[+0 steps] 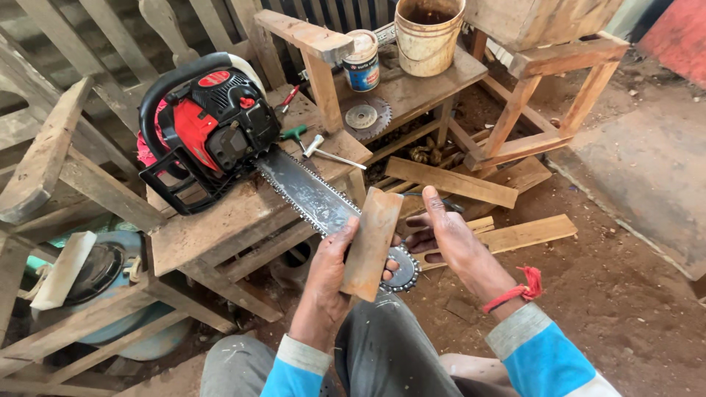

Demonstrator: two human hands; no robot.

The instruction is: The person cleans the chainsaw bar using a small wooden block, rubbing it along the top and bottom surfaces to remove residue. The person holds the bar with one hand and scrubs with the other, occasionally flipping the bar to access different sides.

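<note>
The left hand (323, 283) is gripping a flat wooden block (372, 242), its long axis running upright, tilting slightly right, over the tip of the chainsaw bar (316, 198). The right hand (445, 235) is resting open-fingered against the block's far edge. The red chainsaw (206, 129) is lying on the counter (213, 228), bar pointing toward the person.

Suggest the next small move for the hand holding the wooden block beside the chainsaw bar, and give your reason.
Probably lay the wooden block flat on the bar. The left hand holds it tilted over the bar tip, while the right hand steadies the far side.
</note>
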